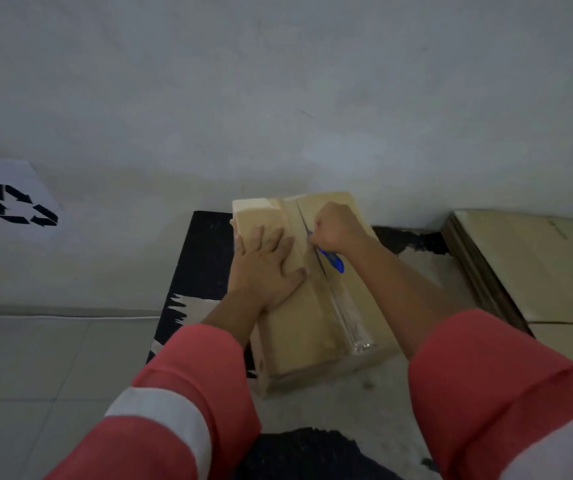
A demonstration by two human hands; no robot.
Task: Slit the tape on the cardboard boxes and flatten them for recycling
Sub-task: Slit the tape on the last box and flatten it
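Observation:
A closed brown cardboard box (pixel 298 327) lies on the floor in front of me, with a strip of clear tape (pixel 343 306) running along its top seam. My left hand (pixel 264 268) presses flat on the left half of the box top, fingers straight. My right hand (pixel 333 230) grips a blue-handled cutter (pixel 331 261), its tip on the seam in the far part of the box. The seam looks dark and split from the far edge to the cutter tip.
A stack of flattened cardboard (pixel 527 265) lies to the right. A black sheet (pixel 202 265) lies under the box. A white sign with a black recycling symbol (pixel 18 206) hangs on the wall at left. Grey tiled floor (pixel 35 358) spreads to the left.

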